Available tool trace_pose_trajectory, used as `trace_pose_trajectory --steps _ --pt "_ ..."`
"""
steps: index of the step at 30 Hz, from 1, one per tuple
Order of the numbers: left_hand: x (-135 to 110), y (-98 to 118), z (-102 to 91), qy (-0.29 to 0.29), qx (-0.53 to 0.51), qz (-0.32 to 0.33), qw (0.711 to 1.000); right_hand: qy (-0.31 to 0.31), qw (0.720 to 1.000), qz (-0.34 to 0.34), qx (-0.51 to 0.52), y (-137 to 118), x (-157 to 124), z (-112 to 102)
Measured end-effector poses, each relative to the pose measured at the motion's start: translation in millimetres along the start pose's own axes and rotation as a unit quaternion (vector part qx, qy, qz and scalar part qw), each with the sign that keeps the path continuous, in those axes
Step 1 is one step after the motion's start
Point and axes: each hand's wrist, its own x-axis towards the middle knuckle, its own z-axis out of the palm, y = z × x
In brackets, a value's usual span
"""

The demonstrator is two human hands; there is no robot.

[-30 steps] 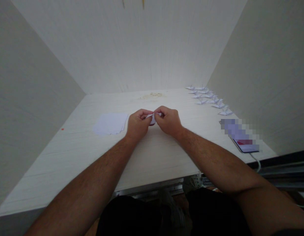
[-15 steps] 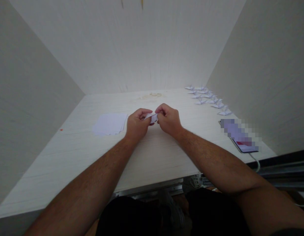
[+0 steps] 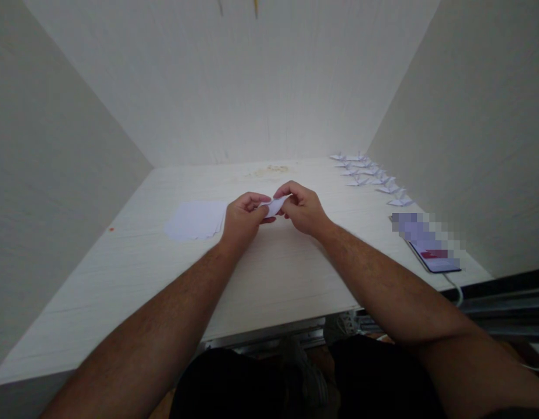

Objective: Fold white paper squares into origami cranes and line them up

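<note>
A small folded piece of white paper [image 3: 275, 206] is held between both hands above the middle of the table. My left hand [image 3: 244, 218] is closed, with thumb and fingers pinching the paper's left end. At its right end my right hand [image 3: 304, 209] is also closed, thumb and index finger on the edge. The fingertips hide part of the folds. A stack of white paper sheets [image 3: 195, 220] lies just left of my left hand.
Several folded paper cranes [image 3: 367, 171] stand in rows at the back right. A phone [image 3: 426, 244] with a cable [image 3: 454, 288] lies near the right edge of the white table [image 3: 278, 279]. Walls enclose the back and both sides.
My right hand has shifted slightly, its fingers a little more spread, and more of the folded paper shows between the hands. The left hand keeps its hold.
</note>
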Motion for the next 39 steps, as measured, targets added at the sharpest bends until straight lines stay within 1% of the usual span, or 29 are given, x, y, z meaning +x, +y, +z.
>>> trace_pose_trajectory --steps 4,9,11,13,17,19,23,27,30,33,36,39 --pt "2 -2 -1.7 0.009 -0.009 -0.006 1.0 -0.011 1.0 -0.023 -0.012 -1 1 -2" --pt "3 0 -4.3 -0.008 -0.032 -0.023 0.999 -0.021 0.999 -0.04 0.013 2 4 -3" --pt "3 0 -6.7 -0.025 -0.045 -0.039 0.998 -0.03 0.998 -0.042 0.019 3 5 -5" --pt "3 0 -9.7 -0.055 -0.06 -0.051 0.995 -0.045 0.998 -0.038 0.023 5 7 -7" --pt "5 -3 -15.2 -0.124 -0.069 -0.06 0.988 -0.103 0.994 -0.007 0.045 6 9 -16" --pt "7 -4 -17.2 -0.139 -0.07 -0.062 0.986 -0.129 0.99 0.012 0.058 7 11 -20" --pt "9 -7 -19.7 -0.147 -0.058 -0.065 0.985 -0.144 0.986 0.031 0.076 10 13 -25" --pt "9 -7 -19.9 -0.145 -0.053 -0.064 0.986 -0.125 0.989 0.041 0.061 13 14 -24" --pt "6 -4 -18.4 -0.135 -0.06 -0.072 0.986 -0.099 0.993 0.05 0.042 11 13 -22" --pt "5 -2 -16.3 -0.129 -0.064 -0.077 0.987 -0.088 0.994 0.058 0.038 6 12 -22" --pt "4 0 -14.4 -0.125 -0.07 -0.081 0.986 -0.077 0.994 0.062 0.044 6 12 -20" --pt "3 2 -13.4 -0.12 -0.08 -0.082 0.986 -0.067 0.993 0.065 0.077 9 13 -19"
